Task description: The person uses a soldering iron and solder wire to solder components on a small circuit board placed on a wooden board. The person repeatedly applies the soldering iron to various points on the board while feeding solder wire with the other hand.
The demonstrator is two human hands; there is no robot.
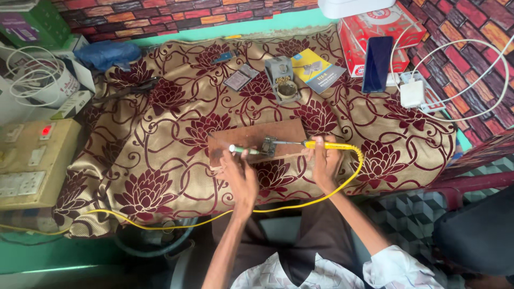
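Note:
My right hand (pixel 325 166) grips a yellow-handled soldering iron (pixel 321 144), its metal tip pointing left at a small dark part (pixel 269 145) on a brown wooden board (pixel 251 134). My left hand (pixel 239 174) holds a thin green tool with a white tip (pixel 241 150) against the board, just left of that part. A yellow cord (pixel 300 202) runs from the iron down and off to the left. The board lies on a gold cloth with dark red flowers (pixel 160 160).
A metal iron stand (pixel 282 80) sits behind the board, with a small booklet (pixel 318 68), a dark phone (pixel 377 63), a red box (pixel 375 27) and a white charger (pixel 412 92) to the right. A switch box with a red light (pixel 32 160) stands at left. Pliers (pixel 128 90) lie far left.

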